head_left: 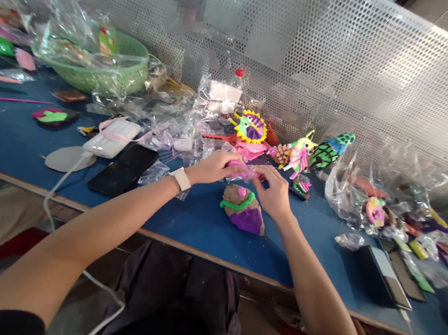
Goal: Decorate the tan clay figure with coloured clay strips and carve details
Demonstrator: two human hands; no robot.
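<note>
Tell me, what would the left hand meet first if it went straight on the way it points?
The left hand would first meet the pink wrapped piece at its fingertips, then probably the right hand; one view leaves depth unclear.

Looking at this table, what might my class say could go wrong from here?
1. The left hand and right hand hold the pink packet just beyond the brown lump; lowering them might smear its green strip.
2. The cable from the power bank hangs over the table edge, near the left forearm; a snag might drag it.
3. The yellow-rimmed figure sits close beyond the hands and could get knocked.
</note>
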